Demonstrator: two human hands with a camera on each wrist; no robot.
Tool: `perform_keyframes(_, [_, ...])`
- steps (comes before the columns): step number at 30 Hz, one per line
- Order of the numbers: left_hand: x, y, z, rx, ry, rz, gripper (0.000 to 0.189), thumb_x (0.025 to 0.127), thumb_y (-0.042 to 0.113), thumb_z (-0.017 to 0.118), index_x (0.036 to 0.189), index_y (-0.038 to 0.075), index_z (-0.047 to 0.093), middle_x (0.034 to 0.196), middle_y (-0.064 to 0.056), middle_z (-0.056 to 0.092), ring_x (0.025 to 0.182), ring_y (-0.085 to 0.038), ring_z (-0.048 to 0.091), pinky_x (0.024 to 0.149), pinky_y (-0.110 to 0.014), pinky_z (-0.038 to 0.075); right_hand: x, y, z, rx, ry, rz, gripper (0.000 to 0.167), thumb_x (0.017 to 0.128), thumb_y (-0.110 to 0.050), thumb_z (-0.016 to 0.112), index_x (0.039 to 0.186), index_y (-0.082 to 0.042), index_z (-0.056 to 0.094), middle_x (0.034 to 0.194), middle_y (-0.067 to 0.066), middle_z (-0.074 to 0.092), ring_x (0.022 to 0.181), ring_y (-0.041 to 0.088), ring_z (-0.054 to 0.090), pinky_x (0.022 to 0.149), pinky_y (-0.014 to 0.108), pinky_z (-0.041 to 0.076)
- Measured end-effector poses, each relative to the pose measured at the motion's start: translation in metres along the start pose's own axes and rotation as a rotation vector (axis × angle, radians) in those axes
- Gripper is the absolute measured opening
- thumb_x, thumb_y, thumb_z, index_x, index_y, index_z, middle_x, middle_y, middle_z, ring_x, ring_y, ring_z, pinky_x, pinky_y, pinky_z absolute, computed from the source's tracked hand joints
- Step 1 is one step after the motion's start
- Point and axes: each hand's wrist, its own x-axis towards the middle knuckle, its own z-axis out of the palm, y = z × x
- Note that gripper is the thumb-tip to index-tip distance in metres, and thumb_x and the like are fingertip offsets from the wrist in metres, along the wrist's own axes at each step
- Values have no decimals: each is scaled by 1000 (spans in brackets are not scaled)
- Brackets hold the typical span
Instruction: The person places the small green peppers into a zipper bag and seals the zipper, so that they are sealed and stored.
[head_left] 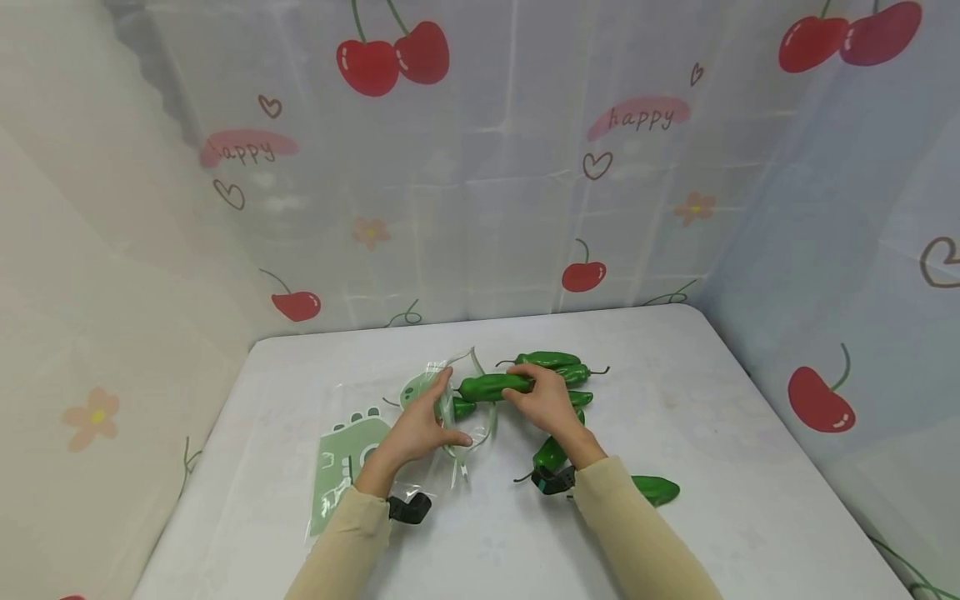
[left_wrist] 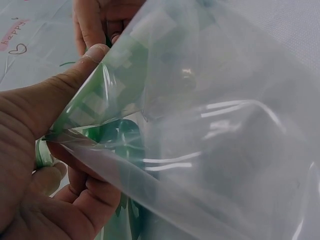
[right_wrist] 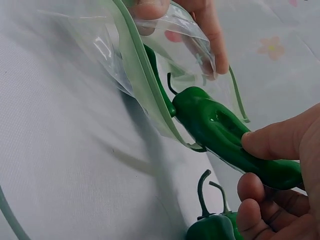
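Observation:
A clear zip bag with a pale green printed pattern lies on the left-centre of the white table, its mouth facing right. My left hand holds the bag at its mouth, thumb and fingers spread apart along the green zip strip. One green pepper shows inside, just past the opening. Between thumb and fingers, my right hand grips another long green pepper by its tip end. Its stem end points left into the bag's mouth.
Several more green peppers lie under and behind the right hand, among them a pepper at the back and a pepper by the wrist. Another pepper is beyond the right sleeve. Cherry-printed curtains enclose the table.

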Motion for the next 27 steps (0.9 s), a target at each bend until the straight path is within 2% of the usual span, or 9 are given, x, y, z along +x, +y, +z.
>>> perform_keyframes(9, [0, 0, -1, -3, -1, -8, 126, 68, 36, 97, 167, 25, 20, 170, -10, 26, 153, -36, 32, 120, -55, 33, 1, -2, 3, -1, 4, -22, 37, 89, -22, 81, 124, -14, 73, 129, 10, 71, 115, 27, 65, 98, 49, 53])
perform_keyframes(13, [0, 0, 0, 3, 3, -7, 126, 68, 37, 97, 167, 23, 20, 169, -12, 28, 153, -37, 33, 120, -56, 34, 1, -4, 5, 0, -1, -32, 38, 90, -22, 81, 126, -13, 73, 127, 10, 71, 106, 24, 65, 92, 46, 54])
perform_keyframes(18, [0, 1, 0, 4, 1, -12, 126, 68, 38, 97, 167, 23, 19, 169, -12, 28, 151, -37, 36, 118, -56, 37, 2, -4, 7, 8, -6, -35, 37, 91, -22, 80, 126, -13, 72, 121, 8, 72, 89, 20, 60, 78, 38, 51])
perform_keyframes(27, [-1, 1, 1, -1, -3, -14, 126, 68, 37, 97, 167, 22, 20, 169, -11, 28, 152, -37, 34, 118, -57, 36, 3, -5, 10, 30, -19, -30, 38, 93, -21, 77, 129, -12, 71, 122, 7, 72, 89, 20, 59, 75, 35, 49])
